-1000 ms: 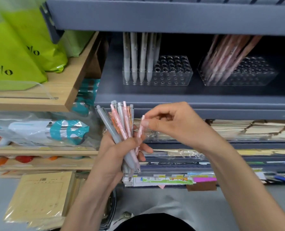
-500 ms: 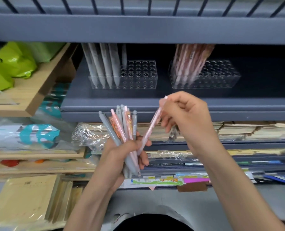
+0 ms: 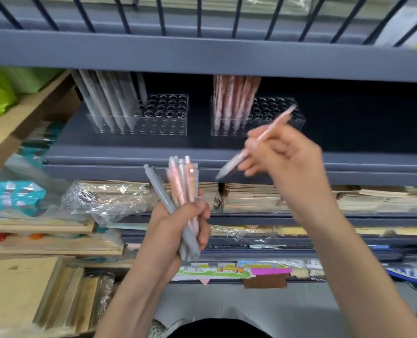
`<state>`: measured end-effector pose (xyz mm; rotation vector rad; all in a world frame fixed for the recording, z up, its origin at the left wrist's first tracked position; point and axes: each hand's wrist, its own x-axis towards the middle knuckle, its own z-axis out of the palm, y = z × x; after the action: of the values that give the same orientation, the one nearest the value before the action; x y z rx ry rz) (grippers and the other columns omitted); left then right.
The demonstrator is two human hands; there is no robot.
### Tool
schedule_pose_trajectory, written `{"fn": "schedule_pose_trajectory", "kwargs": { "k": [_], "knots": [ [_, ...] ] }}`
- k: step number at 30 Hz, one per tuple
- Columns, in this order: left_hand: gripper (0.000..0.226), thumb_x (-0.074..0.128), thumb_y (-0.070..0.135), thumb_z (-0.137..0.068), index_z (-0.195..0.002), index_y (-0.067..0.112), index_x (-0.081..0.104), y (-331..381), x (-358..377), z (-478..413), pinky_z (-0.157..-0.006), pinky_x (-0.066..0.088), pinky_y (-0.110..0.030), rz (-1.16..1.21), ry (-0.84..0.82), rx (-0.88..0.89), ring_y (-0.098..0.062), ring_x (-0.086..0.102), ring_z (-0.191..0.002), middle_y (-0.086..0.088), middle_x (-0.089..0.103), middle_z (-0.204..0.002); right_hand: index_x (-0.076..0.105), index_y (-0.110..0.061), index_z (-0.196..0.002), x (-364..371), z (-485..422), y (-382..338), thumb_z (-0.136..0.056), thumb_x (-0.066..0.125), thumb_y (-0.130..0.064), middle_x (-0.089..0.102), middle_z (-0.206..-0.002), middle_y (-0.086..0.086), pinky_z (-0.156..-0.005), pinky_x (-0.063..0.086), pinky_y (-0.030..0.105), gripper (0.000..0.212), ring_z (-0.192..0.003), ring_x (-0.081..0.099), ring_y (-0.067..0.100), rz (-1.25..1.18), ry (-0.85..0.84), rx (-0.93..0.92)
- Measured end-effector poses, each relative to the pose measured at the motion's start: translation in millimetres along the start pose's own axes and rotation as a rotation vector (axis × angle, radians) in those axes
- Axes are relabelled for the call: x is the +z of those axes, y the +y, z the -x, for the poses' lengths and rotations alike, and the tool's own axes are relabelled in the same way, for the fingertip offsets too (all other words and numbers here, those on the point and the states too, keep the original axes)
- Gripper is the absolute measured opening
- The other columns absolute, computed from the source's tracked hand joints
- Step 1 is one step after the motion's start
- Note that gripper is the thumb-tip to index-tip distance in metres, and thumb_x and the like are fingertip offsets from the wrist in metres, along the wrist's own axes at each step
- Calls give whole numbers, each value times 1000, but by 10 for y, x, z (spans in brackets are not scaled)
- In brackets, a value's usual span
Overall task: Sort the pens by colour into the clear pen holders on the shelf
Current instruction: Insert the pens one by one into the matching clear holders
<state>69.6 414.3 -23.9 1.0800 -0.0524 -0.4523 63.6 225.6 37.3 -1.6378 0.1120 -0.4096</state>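
Note:
My left hand (image 3: 178, 223) grips a bundle of grey and pink pens (image 3: 180, 191), held upright below the shelf edge. My right hand (image 3: 285, 159) holds a single pink pen (image 3: 273, 128), tilted, its upper end in front of the right clear holder (image 3: 278, 113). That holder stands on the dark shelf with several pink pens (image 3: 232, 101) in its left rows. The left clear holder (image 3: 163, 115) carries several grey pens (image 3: 107, 98) at its left side. The tops of the stored pens are hidden behind the upper shelf.
A dark metal shelf (image 3: 134, 154) bears both holders, with an upper shelf rail (image 3: 202, 54) close above. Below lie stacks of wrapped notebooks (image 3: 251, 196). Wooden shelving (image 3: 20, 113) with green bags and brown envelopes (image 3: 20, 289) stands at the left.
My right hand has pulled one pink pen out of the bundle and lifted it up and to the right, toward the right holder. My head has tilted upward.

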Motion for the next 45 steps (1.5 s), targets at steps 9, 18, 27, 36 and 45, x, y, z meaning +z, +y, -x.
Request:
{"fn": "schedule_pose_trajectory", "kwargs": {
  "k": [9,18,27,36,45],
  "knots": [
    [28,59,16,-78,-97,2,43,-77,128,14,-33,32,-20,-21,77,-25,-15,37,-32,-10,51,-65,58,-20,-91,-316,-521,-43,-91,63,-18,72,-84,-1,-75,60,36,5,-78,73,14,158,415,-241],
    [14,66,18,-80,-79,5,60,-102,46,22,-37,37,-26,-92,63,14,-21,43,-41,-15,48,-64,60,-10,-97,-147,-863,40,-98,52,-34,70,-90,9,-78,51,40,25,-86,65,33,734,265,-268],
    [18,63,11,-80,-74,27,69,-64,-50,3,-42,37,-27,-125,35,49,-21,42,-46,-15,51,-73,53,-7,-116,-45,-940,132,-102,44,-33,66,-104,16,-72,36,35,31,-92,57,39,1071,159,-273],
    [26,52,6,-83,-105,15,61,-3,-157,-46,-40,38,-26,-97,14,64,-18,41,-44,-10,63,-81,49,-5,-129,17,-972,77,-103,43,-33,61,-118,21,-77,40,39,39,-104,56,43,1211,125,-249],
    [28,62,12,-79,-106,8,61,64,-197,-94,-39,42,-27,-139,25,34,-20,51,-46,-10,64,-76,48,-4,-131,58,-951,17,-103,42,-31,61,-120,22,-76,37,38,39,-104,56,43,1292,117,-218]
  ]
}}
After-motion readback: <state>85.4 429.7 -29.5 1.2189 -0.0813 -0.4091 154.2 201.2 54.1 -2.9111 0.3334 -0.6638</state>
